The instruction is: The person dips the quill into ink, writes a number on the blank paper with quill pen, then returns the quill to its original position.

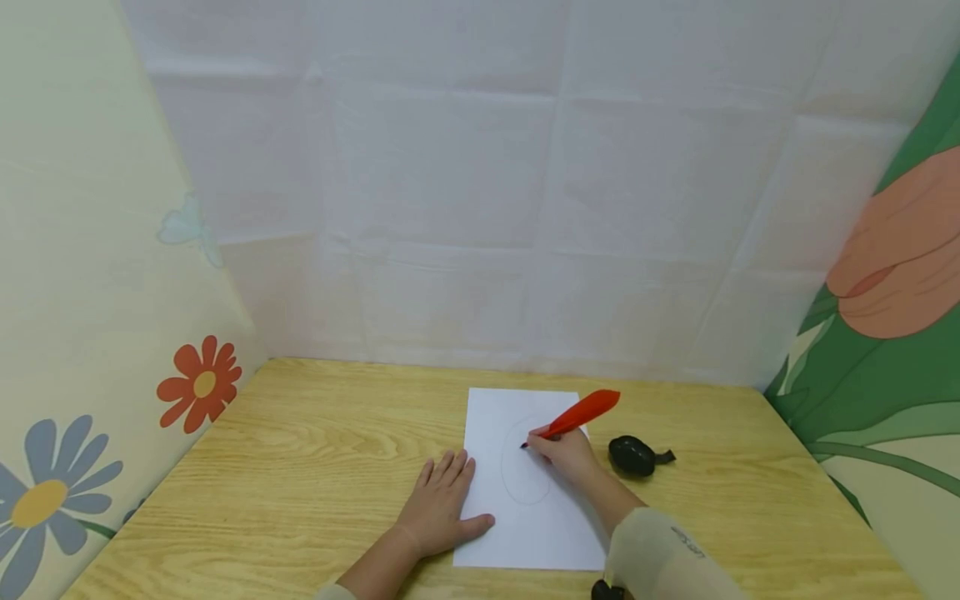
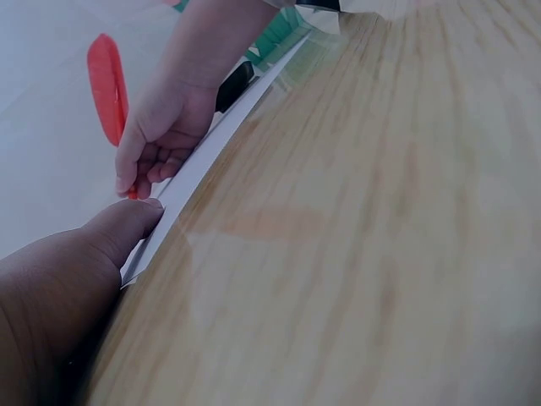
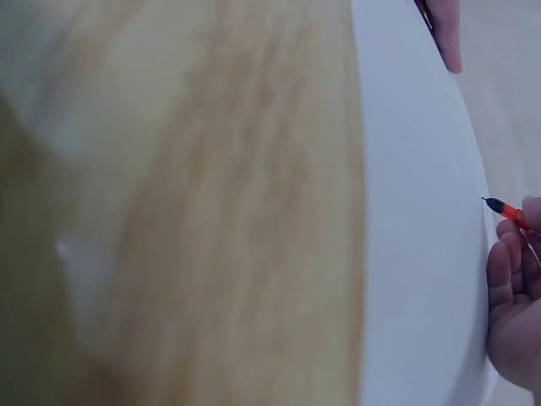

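A white sheet of paper (image 1: 498, 537) lies on the table, with a thin oval outline (image 1: 525, 503) drawn on it. My right hand (image 1: 572, 457) pinches a red feather-shaped pen (image 1: 588, 410) near its dark tip, over the upper part of the oval. The pen (image 3: 512, 214) leans, and whether its tip touches the paper I cannot tell. My left hand (image 1: 441, 510) rests with fingers spread at the paper's left edge, its thumb on the sheet. In the left wrist view the pen's red plume (image 2: 106, 89) rises above the right hand (image 2: 173, 127).
Right of the paper sits a black rounded object (image 1: 632, 456) with a short tab. Another small black object (image 1: 606, 590) shows by the right sleeve (image 1: 663, 554). The wood-grain table (image 1: 322, 458) meets a white cloth backdrop (image 1: 450, 183) and flower-printed side panels (image 1: 900, 375).
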Action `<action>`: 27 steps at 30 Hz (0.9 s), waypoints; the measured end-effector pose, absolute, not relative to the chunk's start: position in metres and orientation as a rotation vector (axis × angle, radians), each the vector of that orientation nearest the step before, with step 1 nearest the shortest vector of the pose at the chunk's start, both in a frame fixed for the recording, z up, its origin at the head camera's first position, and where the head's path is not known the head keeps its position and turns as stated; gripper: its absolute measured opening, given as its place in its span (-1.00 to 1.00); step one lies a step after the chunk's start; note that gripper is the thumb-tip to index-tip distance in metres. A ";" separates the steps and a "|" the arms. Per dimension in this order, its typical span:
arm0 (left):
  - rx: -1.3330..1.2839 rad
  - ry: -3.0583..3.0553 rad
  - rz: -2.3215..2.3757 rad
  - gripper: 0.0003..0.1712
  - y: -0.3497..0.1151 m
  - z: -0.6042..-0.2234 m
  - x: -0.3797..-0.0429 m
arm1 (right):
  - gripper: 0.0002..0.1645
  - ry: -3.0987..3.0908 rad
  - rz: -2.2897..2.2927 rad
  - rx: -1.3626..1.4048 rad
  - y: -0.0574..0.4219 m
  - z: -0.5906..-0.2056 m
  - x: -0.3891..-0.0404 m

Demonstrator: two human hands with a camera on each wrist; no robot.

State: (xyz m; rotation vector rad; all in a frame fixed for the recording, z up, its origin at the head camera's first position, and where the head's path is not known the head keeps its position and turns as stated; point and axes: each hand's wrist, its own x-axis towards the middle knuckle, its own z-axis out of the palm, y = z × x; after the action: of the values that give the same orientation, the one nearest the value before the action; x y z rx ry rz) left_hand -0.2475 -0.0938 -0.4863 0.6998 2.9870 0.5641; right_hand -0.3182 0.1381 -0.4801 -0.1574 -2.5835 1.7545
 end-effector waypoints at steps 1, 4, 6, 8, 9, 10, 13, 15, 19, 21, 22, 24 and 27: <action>0.701 2.989 0.564 0.08 -0.094 -0.487 -0.248 | -0.70 -2.585 1.749 -0.156 0.138 -0.480 -0.318; 0.697 2.987 0.567 0.09 -0.093 -0.487 -0.248 | -0.69 -2.594 1.724 -0.157 0.137 -0.479 -0.317; 0.704 2.989 0.571 0.09 -0.094 -0.488 -0.248 | -0.68 -2.603 1.715 -0.165 0.136 -0.478 -0.317; 0.707 2.990 0.577 0.08 -0.094 -0.488 -0.248 | -0.67 -2.610 1.713 -0.174 0.136 -0.478 -0.317; 0.708 2.990 0.578 0.08 -0.094 -0.489 -0.248 | -0.67 -2.610 1.716 -0.172 0.135 -0.478 -0.317; 0.710 2.989 0.575 0.08 -0.094 -0.489 -0.248 | -0.67 -2.611 1.719 -0.169 0.135 -0.477 -0.317; 0.700 2.986 0.564 0.08 -0.093 -0.489 -0.249 | -0.68 -2.608 1.721 -0.143 0.134 -0.477 -0.316; 0.695 2.983 0.556 0.09 -0.093 -0.489 -0.250 | -0.69 -2.604 1.727 -0.130 0.133 -0.476 -0.316; 0.693 2.995 0.558 0.08 -0.093 -0.491 -0.250 | -0.71 -2.595 1.727 -0.111 0.132 -0.478 -0.317; 0.703 3.003 0.566 0.08 -0.093 -0.491 -0.249 | -0.72 -2.590 1.727 -0.104 0.132 -0.478 -0.317; 0.704 3.003 0.569 0.08 -0.093 -0.491 -0.249 | -0.72 -2.590 1.731 -0.106 0.132 -0.478 -0.318; 0.708 3.004 0.565 0.08 -0.093 -0.490 -0.248 | -0.71 -2.596 1.728 -0.103 0.132 -0.477 -0.317; 0.694 2.988 0.557 0.08 -0.092 -0.487 -0.248 | -0.71 -2.612 1.736 -0.122 0.132 -0.476 -0.316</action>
State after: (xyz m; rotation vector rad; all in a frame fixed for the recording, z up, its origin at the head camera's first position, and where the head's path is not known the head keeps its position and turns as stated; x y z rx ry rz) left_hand -0.2476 -0.0925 -0.4871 0.6941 2.9881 0.5573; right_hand -0.3165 0.1315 -0.4765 -0.1218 -2.6123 1.7359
